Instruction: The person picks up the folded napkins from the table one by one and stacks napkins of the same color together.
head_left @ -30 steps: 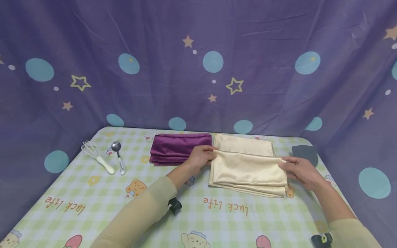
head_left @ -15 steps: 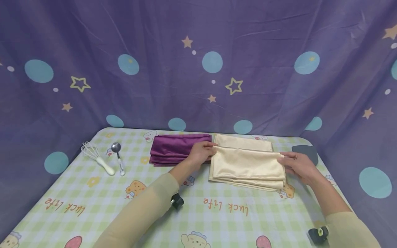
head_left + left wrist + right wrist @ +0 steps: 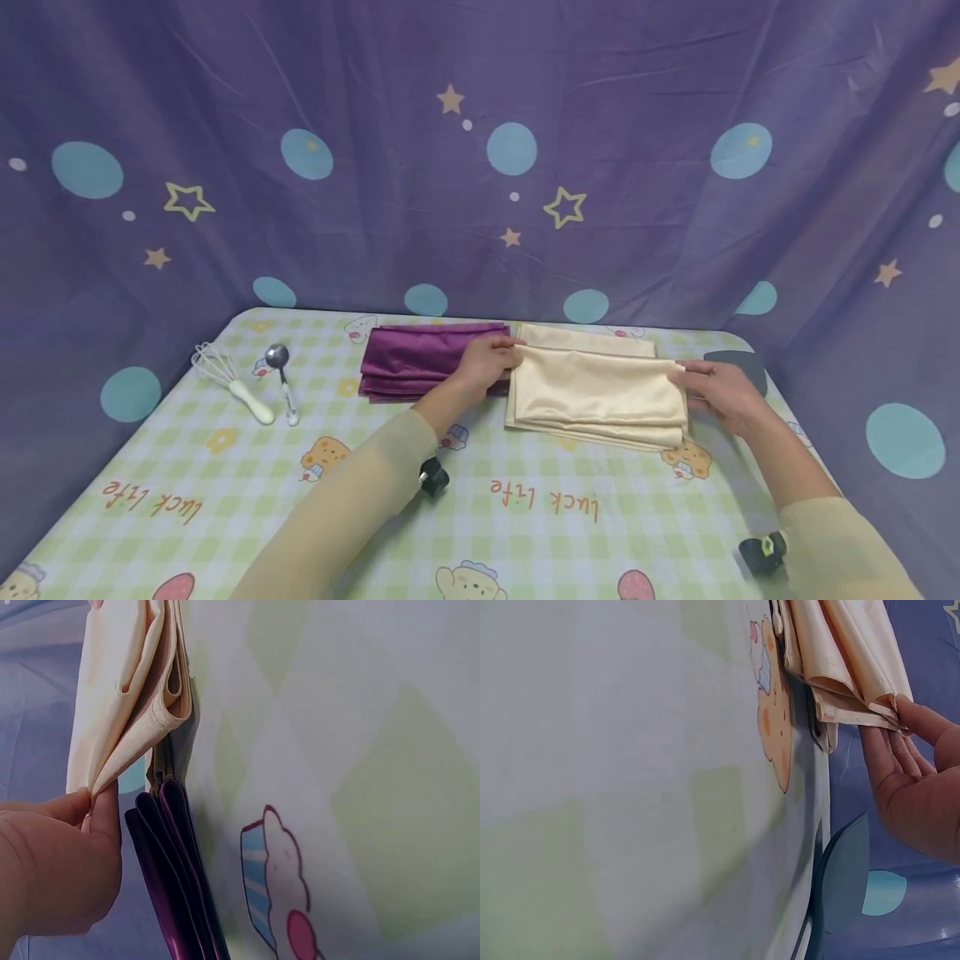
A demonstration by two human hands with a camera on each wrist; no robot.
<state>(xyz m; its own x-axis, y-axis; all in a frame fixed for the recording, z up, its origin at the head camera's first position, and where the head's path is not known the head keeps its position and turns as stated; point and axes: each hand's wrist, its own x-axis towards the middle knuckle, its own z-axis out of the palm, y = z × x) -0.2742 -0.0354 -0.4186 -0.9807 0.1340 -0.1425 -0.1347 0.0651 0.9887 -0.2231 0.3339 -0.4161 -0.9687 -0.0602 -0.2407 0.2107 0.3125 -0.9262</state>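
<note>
A folded cream satin cloth [image 3: 600, 387] is held by its two far corners, raised off the table along that edge. My left hand [image 3: 482, 367] pinches the left corner between thumb and fingers, plain to see in the left wrist view on the cloth's layered folds [image 3: 112, 682]. At the opposite corner my right hand [image 3: 723, 396] pinches with the thumb above and fingers below, as the right wrist view shows. Partly hidden behind this cloth lies another folded cream cloth [image 3: 585, 340]. A folded purple cloth [image 3: 416, 358] lies just left, partly behind my left hand.
On the left of the checkered tablecloth [image 3: 375, 533] lie a white-handled whisk [image 3: 251, 402] and a metal spoon [image 3: 279, 358]. A flat dark grey piece [image 3: 750, 367] sits behind my right hand. Purple curtains [image 3: 420, 208] with stars and dots enclose the table.
Both hands have carried the folded cream cloth a little away from me, toward the back of the table. It now covers more of the cream cloth behind it.
</note>
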